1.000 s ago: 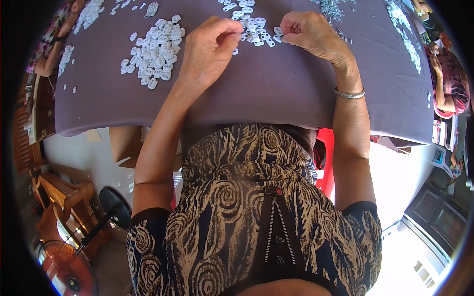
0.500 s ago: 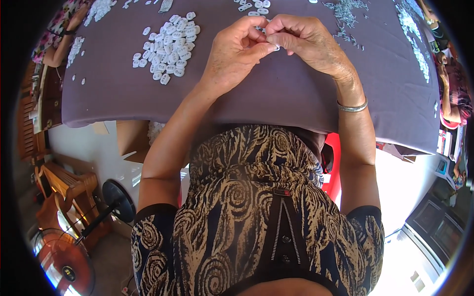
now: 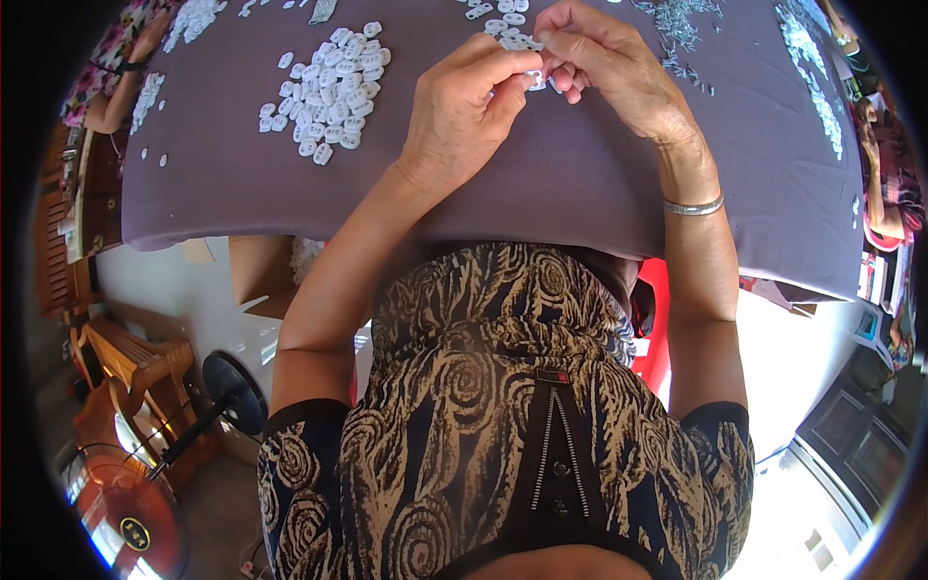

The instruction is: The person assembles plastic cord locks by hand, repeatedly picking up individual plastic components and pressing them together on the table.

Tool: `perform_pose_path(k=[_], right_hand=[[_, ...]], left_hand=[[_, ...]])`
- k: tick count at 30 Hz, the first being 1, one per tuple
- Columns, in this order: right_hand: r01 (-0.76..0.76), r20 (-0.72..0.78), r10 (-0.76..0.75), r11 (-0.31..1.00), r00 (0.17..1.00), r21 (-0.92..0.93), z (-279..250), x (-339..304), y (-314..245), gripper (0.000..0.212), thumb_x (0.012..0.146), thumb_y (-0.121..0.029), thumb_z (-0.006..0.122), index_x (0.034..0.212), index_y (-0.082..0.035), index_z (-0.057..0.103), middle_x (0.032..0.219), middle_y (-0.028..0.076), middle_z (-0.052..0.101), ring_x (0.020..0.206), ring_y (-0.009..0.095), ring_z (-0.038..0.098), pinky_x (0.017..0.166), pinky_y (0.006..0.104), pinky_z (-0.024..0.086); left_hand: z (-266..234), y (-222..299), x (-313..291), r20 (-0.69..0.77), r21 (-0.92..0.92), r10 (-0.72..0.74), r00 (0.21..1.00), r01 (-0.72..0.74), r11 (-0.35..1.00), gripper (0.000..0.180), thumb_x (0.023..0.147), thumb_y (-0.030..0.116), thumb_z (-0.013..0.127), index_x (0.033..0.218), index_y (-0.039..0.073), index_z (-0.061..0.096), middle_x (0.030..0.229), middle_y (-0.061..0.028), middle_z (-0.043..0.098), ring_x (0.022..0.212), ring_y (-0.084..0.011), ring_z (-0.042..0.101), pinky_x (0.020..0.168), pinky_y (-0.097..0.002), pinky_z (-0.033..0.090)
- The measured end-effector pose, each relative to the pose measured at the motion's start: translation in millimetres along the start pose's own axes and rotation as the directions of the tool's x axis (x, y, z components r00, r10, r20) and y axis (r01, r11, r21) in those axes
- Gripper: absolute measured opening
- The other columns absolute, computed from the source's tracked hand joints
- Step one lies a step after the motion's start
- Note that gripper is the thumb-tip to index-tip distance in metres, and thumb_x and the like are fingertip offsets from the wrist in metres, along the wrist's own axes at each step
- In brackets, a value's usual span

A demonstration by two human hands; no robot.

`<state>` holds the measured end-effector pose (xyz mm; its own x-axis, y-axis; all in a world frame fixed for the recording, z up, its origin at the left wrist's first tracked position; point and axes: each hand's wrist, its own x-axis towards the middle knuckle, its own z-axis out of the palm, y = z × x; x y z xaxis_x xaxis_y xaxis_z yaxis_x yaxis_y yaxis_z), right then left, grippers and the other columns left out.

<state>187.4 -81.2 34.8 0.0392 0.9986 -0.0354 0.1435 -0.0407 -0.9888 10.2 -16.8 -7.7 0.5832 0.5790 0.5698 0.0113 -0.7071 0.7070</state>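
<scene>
Above the cloth, my left hand [image 3: 459, 106] pinches a small white plastic piece [image 3: 536, 81] between thumb and fingertips. Dark openings show in the piece. Right beside it is my right hand [image 3: 623, 77], thumb and forefinger pressed together a little above the piece; anything between them is too small to name. Its other fingers are curled near the piece. A pile of white oval pieces [image 3: 333, 87] lies to the left of my hands. More white pieces [image 3: 507, 19] lie just beyond them, partly hidden by the hands.
Small grey metallic parts [image 3: 681, 24] are scattered at the far right of the purple tablecloth [image 3: 541, 198]. White pieces [image 3: 812, 72] line the right edge. Other people's arms [image 3: 111, 106] show at both sides. A fan [image 3: 130, 512] stands lower left; a cardboard box [image 3: 256, 275] sits under the table.
My hands have drawn slightly apart. The right fingertips moved up and away from the white piece, which now shows more plainly in my left fingers.
</scene>
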Motion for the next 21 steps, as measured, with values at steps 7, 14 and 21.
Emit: perform_pose_path(k=[7, 14, 21], right_hand=[[-0.142, -0.033, 0.151, 0.969, 0.988, 0.202, 3, 3, -3, 0.011, 0.096, -0.013, 0.052, 0.1, -0.005, 0.059, 0.08, 0.0, 0.06, 0.07, 0.005, 0.056, 0.059, 0.0202, 0.046], [0.034, 0.037, -0.028, 0.988, 0.999, -0.149, 2, 1, 7, 0.014, 0.092, -0.015, 0.061, 0.102, -0.006, 0.066, 0.079, -0.004, 0.062, 0.065, 0.003, 0.047, 0.057, 0.0201, 0.04], [0.086, -0.004, -0.089, 0.968, 0.996, -0.235, 9, 2, 8, 0.014, 0.091, -0.014, 0.062, 0.1, -0.005, 0.069, 0.075, -0.004, 0.061, 0.063, 0.002, 0.045, 0.057, 0.0197, 0.039]], left_hand=[[2, -11, -1, -0.039, -0.058, 0.036, 0.999, -0.038, 0.998, 0.016, 0.082, -0.001, 0.066, 0.097, 0.005, 0.066, 0.078, -0.0038, 0.061, 0.063, -0.0116, 0.058, 0.056, -0.0259, 0.047], [-6, -5, 2, 0.055, -0.543, -0.432, 0.9, 0.39, 0.743, 0.011, 0.088, 0.006, 0.065, 0.099, 0.001, 0.066, 0.081, -0.0023, 0.064, 0.069, -0.0068, 0.056, 0.061, -0.0221, 0.048], [-4, -4, 1, 0.011, -0.516, -0.435, 0.901, 0.377, 0.769, 0.013, 0.089, 0.004, 0.065, 0.101, 0.001, 0.065, 0.087, -0.0031, 0.064, 0.073, -0.0088, 0.058, 0.062, -0.0235, 0.049]])
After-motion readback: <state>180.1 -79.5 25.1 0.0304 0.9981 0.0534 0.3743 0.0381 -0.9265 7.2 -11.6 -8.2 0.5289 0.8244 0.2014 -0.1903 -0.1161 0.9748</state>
